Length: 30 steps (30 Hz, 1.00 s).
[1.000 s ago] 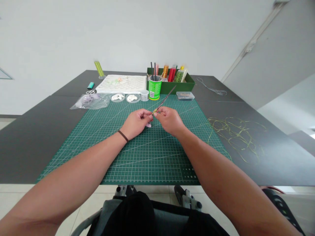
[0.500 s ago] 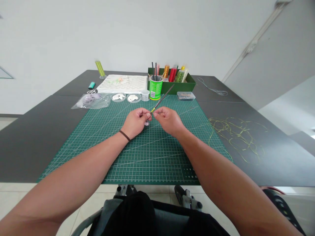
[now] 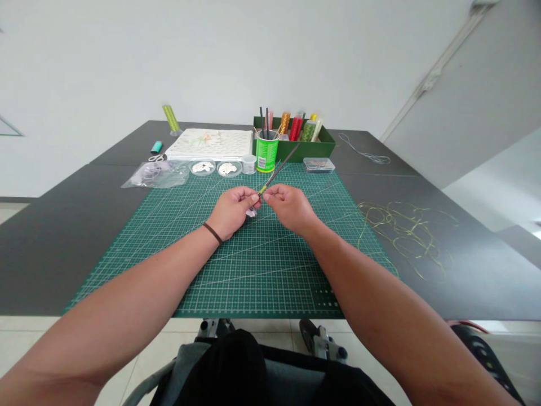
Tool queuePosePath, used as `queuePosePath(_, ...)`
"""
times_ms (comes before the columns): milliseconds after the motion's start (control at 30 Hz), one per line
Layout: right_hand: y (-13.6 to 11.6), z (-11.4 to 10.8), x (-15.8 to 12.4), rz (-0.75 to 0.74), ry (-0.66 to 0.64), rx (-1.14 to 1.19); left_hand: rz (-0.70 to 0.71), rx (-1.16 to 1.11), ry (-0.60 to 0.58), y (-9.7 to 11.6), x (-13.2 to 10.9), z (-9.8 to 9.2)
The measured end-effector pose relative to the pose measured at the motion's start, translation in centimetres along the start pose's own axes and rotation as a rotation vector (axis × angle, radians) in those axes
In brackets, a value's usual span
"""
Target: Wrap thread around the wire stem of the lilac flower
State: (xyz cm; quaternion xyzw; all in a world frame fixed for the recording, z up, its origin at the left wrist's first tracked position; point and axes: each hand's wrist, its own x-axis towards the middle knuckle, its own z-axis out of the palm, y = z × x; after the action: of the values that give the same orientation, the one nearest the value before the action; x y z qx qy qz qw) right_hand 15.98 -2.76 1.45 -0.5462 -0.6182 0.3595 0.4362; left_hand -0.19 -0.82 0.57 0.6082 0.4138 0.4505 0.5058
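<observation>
Above the cutting mat (image 3: 253, 270), my left hand (image 3: 232, 211) pinches a thin dark stick (image 3: 287, 159) that slants up to the right. Yellow-green thread (image 3: 263, 189) is wound round the stick just beyond those fingertips. A small pale, whitish piece (image 3: 251, 212) shows under the left hand, at the stick's lower end; its shape is mostly hidden. My right hand (image 3: 289, 206) is closed in a pinch at the wound part, its fingertips close to my left ones. The thread between the right fingers is too fine to make out clearly.
Loose yellow-green thread (image 3: 406, 237) lies tangled at the right. Behind the mat are a green can (image 3: 266, 155), a green box (image 3: 315, 149) of thread spools, petri dishes (image 3: 203, 167) of white pieces, a plastic bag (image 3: 156, 173), scissors (image 3: 158, 158) and a white foam block (image 3: 207, 145).
Both hands stay at nearly the same spot, with the fingertips shifting only slightly round the stick. The pale piece below has moved a little left.
</observation>
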Motion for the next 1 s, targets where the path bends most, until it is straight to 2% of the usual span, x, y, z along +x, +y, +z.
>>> queuePosePath(333, 0.2, 0.1, 0.1, 0.033, -0.058, 0.217, -0.052, -0.155, -0.066, 0.2, 0.1, 0.0)
queuePosePath(733, 0.3, -0.1, -0.2, -0.027, -0.105, 0.217, -0.41, -0.612, -0.368, 0.3, 0.3, -1.3)
queuePosePath(867, 0.5, 0.0, 0.0, -0.011, -0.116, 0.25, -0.458, -0.653, -0.365, 0.5, 0.2, -1.5)
queuePosePath(1000, 0.9, 0.1, 0.1, -0.008, -0.117, 0.266, -0.411, -0.661, -0.352, 0.7, 0.1, -1.4)
